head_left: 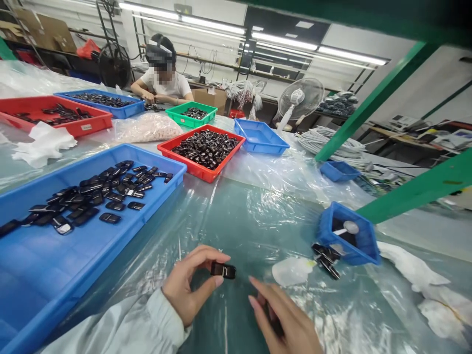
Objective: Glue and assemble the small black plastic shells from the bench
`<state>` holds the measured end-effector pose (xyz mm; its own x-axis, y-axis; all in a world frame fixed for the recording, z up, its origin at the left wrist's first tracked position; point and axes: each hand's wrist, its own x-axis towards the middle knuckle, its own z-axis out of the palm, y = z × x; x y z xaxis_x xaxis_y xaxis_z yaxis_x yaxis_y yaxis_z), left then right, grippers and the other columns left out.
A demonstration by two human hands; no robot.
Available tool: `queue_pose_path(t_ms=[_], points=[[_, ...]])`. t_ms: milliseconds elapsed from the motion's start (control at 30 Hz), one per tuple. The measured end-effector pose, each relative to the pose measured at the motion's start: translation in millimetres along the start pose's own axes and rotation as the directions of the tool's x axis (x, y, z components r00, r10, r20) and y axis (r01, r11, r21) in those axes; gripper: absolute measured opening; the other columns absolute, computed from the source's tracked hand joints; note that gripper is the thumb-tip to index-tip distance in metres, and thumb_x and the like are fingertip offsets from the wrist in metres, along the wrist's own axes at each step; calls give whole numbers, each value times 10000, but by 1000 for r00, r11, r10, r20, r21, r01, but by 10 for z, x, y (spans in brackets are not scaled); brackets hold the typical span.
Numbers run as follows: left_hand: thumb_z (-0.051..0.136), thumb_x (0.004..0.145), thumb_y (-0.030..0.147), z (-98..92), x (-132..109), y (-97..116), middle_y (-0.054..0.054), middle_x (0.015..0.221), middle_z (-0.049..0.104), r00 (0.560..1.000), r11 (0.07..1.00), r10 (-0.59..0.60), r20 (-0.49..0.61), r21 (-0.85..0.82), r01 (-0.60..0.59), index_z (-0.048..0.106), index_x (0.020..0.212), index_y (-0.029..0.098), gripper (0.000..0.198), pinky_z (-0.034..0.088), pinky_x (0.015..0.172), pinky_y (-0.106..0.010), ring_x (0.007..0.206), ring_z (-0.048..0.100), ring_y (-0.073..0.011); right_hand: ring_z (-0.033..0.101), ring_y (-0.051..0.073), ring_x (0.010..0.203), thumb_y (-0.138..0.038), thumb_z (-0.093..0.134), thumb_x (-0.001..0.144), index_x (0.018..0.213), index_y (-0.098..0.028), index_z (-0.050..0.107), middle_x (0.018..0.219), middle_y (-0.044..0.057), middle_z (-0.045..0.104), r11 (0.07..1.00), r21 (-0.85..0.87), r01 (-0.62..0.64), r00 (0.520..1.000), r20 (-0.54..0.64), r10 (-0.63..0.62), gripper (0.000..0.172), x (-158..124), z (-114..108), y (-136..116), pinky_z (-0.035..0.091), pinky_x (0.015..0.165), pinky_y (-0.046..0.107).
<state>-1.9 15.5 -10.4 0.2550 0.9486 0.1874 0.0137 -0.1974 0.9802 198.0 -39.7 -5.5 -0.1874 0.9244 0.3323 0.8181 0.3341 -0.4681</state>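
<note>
Between thumb and index finger, my left hand holds a small glossy black part above the green, plastic-covered table. My right hand is just to the right of it, not touching the part. Its thumb and index fingertips are apart, and something dark shows under its curled fingers, too hidden to name. A large blue tray with many similar black parts stands at the left. Right of my hands lies a whitish translucent blob, and beyond it a few black pieces lie beside a small blue bin.
Farther back are a red tray full of black parts, a green tray and a blue tray. Green posts cross the right side. A person sits across the table. White cloths lie at right.
</note>
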Motion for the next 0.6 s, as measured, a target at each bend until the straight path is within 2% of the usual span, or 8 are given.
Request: queue_pose_path(t_ms=[67,133,233,367,500,600], points=[[579,798,160,-1,-8,1,-67,906,598,999,999,30,17,19,-31,650,979,191,197,477,735,-307,796,556,-174,636,177,619,-246,413,923,1102,-213,587,805,64,624,1000,-7,13,999,52,-12,251,163,120,-75,491,481,247],[580,797,157,-5,-10,3,-67,908,604,998,999,51,34,12,-52,648,982,188,200,479,726,-307,799,557,-178,638,191,679,-195,391,910,943,-208,622,805,60,604,1000,12,23,997,73,-24,234,307,189,-113,499,520,266],[586,792,143,-13,-5,12,-67,915,609,998,998,55,32,1,-55,646,983,181,204,478,733,-307,798,559,-177,623,195,719,-122,414,866,770,-208,574,795,43,584,998,52,22,994,108,-28,206,415,205,-138,496,567,279],[588,777,124,-18,5,28,-58,904,605,999,999,50,16,-12,-50,658,967,182,210,473,737,-295,789,549,-165,603,210,771,-114,454,847,875,-212,582,870,54,587,992,124,-1,985,169,-20,164,420,192,-154,485,609,303],[583,785,139,-22,12,34,-50,898,592,999,998,47,2,-38,-47,665,965,187,204,456,734,-280,801,538,-162,567,219,784,-138,468,846,808,-213,596,864,51,579,962,262,-72,975,220,13,153,418,186,-163,449,659,334],[592,797,161,-21,12,41,-49,903,589,999,997,38,2,-72,-37,667,964,183,184,450,737,-275,812,541,-164,535,179,708,-169,509,831,753,-212,574,790,20,545,883,427,-194,964,249,92,110,430,120,-170,429,623,298]])
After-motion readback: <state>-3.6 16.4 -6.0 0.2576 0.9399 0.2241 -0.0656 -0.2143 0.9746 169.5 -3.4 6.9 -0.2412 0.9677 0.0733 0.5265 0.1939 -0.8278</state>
